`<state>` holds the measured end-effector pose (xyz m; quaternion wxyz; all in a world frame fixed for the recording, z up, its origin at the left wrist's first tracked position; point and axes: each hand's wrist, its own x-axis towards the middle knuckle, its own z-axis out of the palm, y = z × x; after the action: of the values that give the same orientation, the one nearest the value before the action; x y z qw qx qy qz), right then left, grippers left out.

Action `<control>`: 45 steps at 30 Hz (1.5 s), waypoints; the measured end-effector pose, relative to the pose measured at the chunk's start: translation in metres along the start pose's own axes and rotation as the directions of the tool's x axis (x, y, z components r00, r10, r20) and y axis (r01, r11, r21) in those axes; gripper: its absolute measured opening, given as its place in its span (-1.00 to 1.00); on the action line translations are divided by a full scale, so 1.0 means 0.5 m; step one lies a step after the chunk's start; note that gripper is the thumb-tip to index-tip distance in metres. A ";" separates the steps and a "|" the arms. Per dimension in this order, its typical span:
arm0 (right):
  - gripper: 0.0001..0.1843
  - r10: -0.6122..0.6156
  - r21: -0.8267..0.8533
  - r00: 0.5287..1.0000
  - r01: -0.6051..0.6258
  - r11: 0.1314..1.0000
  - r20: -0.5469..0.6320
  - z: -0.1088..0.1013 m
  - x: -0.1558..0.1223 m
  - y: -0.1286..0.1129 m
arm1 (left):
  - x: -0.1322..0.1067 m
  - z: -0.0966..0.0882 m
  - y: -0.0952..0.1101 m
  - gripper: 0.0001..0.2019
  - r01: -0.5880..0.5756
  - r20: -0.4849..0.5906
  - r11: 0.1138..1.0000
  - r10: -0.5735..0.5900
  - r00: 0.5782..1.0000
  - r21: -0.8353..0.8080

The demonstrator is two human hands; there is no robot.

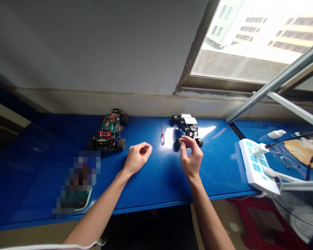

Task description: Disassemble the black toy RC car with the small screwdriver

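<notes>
My right hand (191, 157) reaches to the near end of a small black and white toy truck (188, 129) on the blue table (151, 180), with thumb and fingers pinched at its rear wheel. My left hand (137, 157) hovers left of it, fingers curled with the fingertips pressed together on something tiny that I cannot make out. A small screwdriver (162, 134) with a red and clear handle lies between the two hands, pointing away from me. A green and orange toy race car (110, 131) stands further left.
A white power strip (255, 163) with plugs and cables lies at the right. Glasses (284, 158) and a white bottle (276, 133) lie beyond it. A blurred-out object sits at the near left. Behind the table are a wall and a window.
</notes>
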<state>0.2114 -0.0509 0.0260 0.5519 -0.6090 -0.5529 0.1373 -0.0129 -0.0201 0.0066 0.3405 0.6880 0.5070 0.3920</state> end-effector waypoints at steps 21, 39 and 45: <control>-0.68 -0.025 -0.348 0.997 -0.003 0.938 -0.074 -0.003 0.120 0.033 | 0.076 0.047 0.041 -0.70 -0.198 0.156 0.936 0.158 0.975 0.292; -0.21 0.369 0.138 0.929 -0.366 0.920 0.003 -0.021 0.137 -0.021 | 0.080 -0.023 0.005 -0.63 -0.022 0.006 0.999 0.022 1.000 0.050; -0.50 0.422 0.434 0.859 -0.511 0.742 0.290 0.037 0.142 -0.017 | 0.066 -0.029 0.014 -0.69 -0.007 -0.116 0.980 -0.017 0.993 -0.201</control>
<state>0.2176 0.0153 0.0580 0.5870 -0.5508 -0.3733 0.4612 -0.0167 0.0110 0.0257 0.3789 0.6245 0.4856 0.4802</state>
